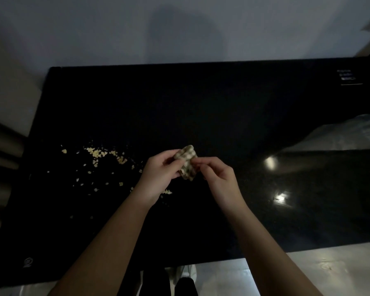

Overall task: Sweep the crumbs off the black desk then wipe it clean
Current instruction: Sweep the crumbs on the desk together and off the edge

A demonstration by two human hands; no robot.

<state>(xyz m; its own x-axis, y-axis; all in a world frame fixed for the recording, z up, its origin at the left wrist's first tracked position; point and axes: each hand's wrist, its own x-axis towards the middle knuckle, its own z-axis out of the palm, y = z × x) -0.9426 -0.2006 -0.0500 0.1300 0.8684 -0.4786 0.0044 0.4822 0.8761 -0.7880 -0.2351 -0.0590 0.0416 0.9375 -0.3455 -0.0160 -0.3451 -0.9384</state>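
Crumbs [98,159] scattered pale across left half of black tabletop [201,103], none swept yet. Small patterned cloth [186,162] held just above tabletop centre, bunched. Left hand [158,169] grip pinches its left side; right hand [218,178] grip pinches its right edge, probably folding it into a pad for sweeping.

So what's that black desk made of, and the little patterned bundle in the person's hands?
The black desk looks like polished stone or gloss laminate, hard to say which: it mirrors bright light spots. The bundle looks like soft woven cloth: it bunches and folds between the left hand and right hand.
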